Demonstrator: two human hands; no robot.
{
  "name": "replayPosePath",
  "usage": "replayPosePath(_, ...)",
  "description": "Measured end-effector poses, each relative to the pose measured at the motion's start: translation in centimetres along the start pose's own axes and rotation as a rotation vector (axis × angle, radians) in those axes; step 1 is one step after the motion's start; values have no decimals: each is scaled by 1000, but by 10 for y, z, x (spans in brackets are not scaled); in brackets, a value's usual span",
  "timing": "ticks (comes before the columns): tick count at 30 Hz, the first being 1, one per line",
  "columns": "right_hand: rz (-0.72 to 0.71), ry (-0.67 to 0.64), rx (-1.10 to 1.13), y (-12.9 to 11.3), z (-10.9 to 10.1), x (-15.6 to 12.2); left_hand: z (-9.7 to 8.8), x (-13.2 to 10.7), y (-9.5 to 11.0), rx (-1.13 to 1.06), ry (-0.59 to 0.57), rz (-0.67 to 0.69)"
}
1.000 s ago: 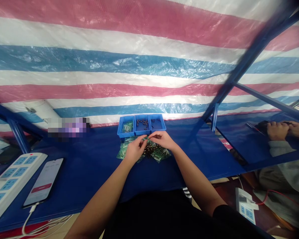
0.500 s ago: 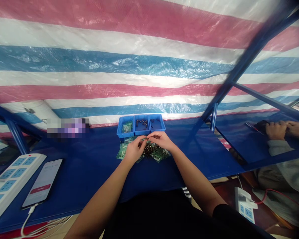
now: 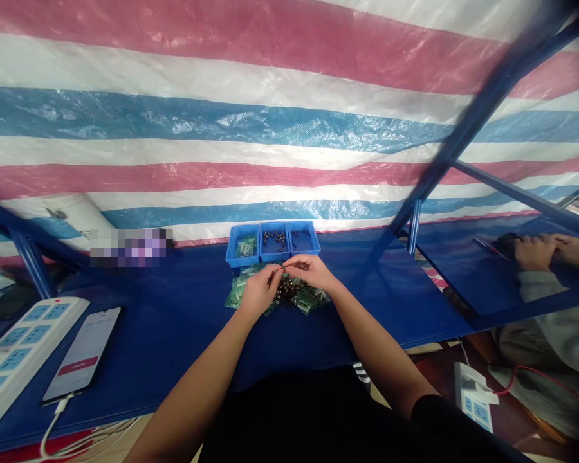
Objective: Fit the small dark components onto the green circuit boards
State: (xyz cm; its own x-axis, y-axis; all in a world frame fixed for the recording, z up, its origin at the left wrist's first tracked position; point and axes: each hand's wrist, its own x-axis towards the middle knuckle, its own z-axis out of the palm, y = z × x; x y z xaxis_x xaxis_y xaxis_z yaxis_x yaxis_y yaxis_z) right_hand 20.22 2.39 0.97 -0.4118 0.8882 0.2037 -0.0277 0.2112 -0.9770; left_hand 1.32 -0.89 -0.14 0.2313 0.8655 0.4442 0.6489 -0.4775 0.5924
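Fingertips of my left hand (image 3: 261,287) and my right hand (image 3: 312,270) meet above a heap of small parts, both hands closed in a pinch. Whatever sits between them is too small to make out. Right below lies a pile of small dark and brassy metal parts (image 3: 285,292). Green pieces like circuit boards, some seemingly in clear bags, lie to its left (image 3: 236,292) and right (image 3: 309,299). Behind the heap stand three joined blue bins (image 3: 243,262). The left bin holds green pieces (image 3: 246,246), the middle one several dark metal parts (image 3: 275,240), the right one a few.
A white power strip (image 3: 33,341) and a phone (image 3: 83,354) on a charging cable lie at the left of the blue table (image 3: 174,334). Blue metal posts (image 3: 415,225) frame both sides. At the right, another person's hands (image 3: 535,253) rest on a neighbouring table.
My fingers have shifted very slightly while staying together over the heap. The bins, the pile and the other person's hands look the same.
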Motion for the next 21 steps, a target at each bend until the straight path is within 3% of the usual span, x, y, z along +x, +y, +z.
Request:
replayPosePath(13, -8, 21, -7, -1, 1, -1, 4, -2, -1, -9, 58, -26)
replayPosePath(21, -24, 0, -41, -3, 3, -2, 3, -1, -4, -17, -16, -56)
